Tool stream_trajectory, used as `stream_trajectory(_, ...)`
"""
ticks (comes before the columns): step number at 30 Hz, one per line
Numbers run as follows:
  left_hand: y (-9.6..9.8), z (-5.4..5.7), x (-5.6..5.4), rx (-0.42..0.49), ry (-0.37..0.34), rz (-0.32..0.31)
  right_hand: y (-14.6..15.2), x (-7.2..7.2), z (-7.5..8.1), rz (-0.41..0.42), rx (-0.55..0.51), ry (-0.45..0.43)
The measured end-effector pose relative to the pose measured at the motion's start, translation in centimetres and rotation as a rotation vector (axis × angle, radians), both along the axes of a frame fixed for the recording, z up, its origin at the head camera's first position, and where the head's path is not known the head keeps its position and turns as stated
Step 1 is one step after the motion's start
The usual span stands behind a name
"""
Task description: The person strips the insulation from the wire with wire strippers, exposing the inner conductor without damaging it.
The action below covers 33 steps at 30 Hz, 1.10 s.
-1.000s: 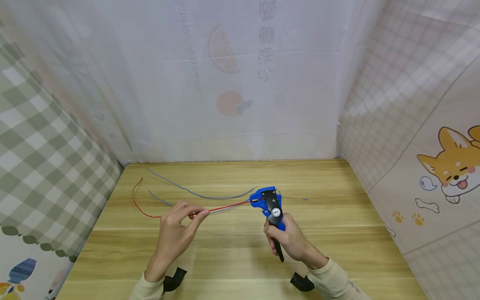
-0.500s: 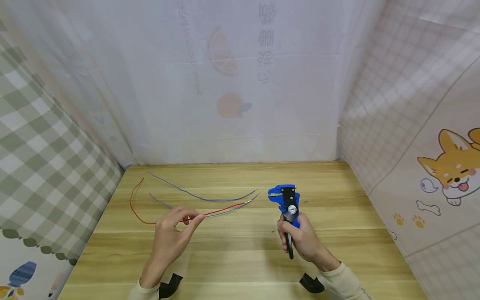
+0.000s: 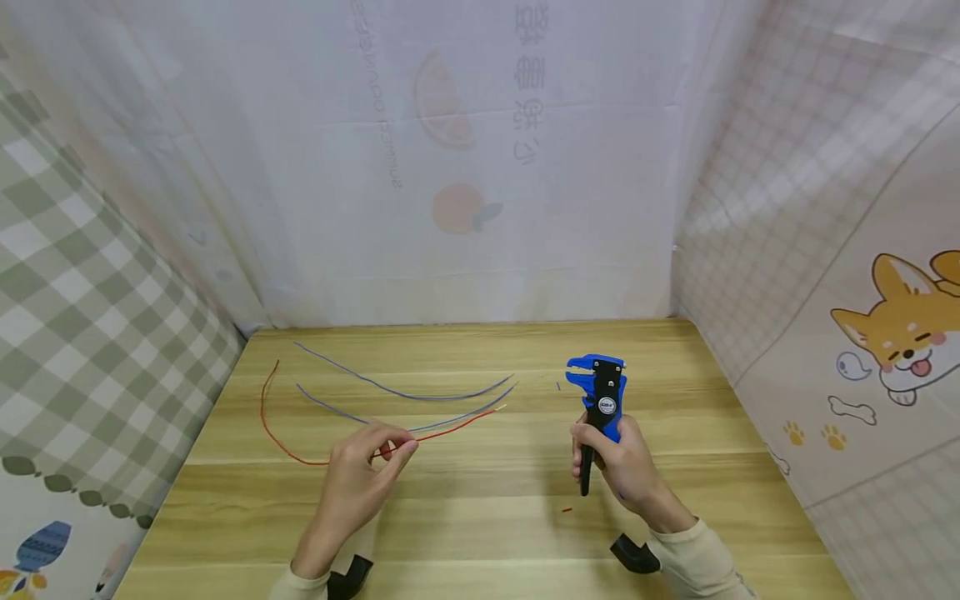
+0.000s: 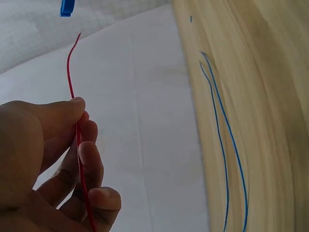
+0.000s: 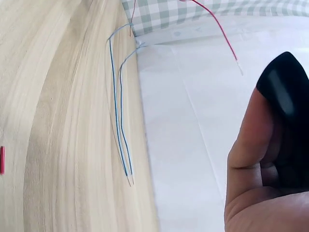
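My left hand pinches a red wire between thumb and index finger. One end of it points right and shows a short bare, pale tip; the rest curves back to the left. In the left wrist view the wire also runs down past the curled lower fingers. My right hand grips the handles of a blue-and-black wire stripper, held upright to the right of the wire's end. Its jaws stand apart and hold no wire. The stripper's black handle end shows in the right wrist view.
Two blue wires lie curved on the wooden table beyond my left hand, with bare tips at their right ends. A blue scrap lies left of the stripper, a red scrap nearer me. White cloth walls the back.
The red wire's end was in the stripper's jaws; it is now out, with a bare tip. The stripper has moved right, its jaws have parted, and a red scrap has dropped onto the table.
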State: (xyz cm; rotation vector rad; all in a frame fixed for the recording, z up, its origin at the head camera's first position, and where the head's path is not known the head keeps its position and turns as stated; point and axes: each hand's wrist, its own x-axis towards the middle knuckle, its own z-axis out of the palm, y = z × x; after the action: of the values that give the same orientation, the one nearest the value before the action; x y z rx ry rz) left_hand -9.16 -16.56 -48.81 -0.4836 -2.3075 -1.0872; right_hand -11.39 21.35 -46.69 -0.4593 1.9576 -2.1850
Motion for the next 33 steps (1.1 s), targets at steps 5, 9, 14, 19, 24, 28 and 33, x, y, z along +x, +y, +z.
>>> stream_trajectory(5, 0.8, -1.3, 0.1, 0.007, -0.048, -0.027, 0.0, -0.1, 0.0, 0.003, -0.003, 0.005)
stream_trajectory(9, 1.6, -2.3, -0.2, 0.015, -0.083, -0.065, 0.0, -0.2, -0.3, 0.013, 0.01, 0.01)
stream_trajectory(14, 2.4, -3.1, -0.9, 0.014, -0.129, -0.088, 0.2, -0.3, -0.5, 0.024, 0.013, 0.012)
stream_trajectory(19, 2.8, -3.7, -1.5, 0.003, -0.151, -0.101, 0.6, -0.6, -0.6, 0.044, -0.008, 0.025)
stream_trajectory(24, 3.2, -4.1, -2.1, -0.003, -0.176, -0.103, 1.1, -0.7, -0.4, 0.05, -0.023, 0.021)
stream_trajectory(28, 3.5, -4.5, -2.5, -0.003, -0.197, -0.098, 1.5, -0.6, -0.1, 0.048, -0.008, 0.015)
stream_trajectory(33, 3.8, -4.9, -2.7, 0.016, -0.241, -0.087, 1.8, -0.6, 0.0, 0.059, 0.022, 0.036)
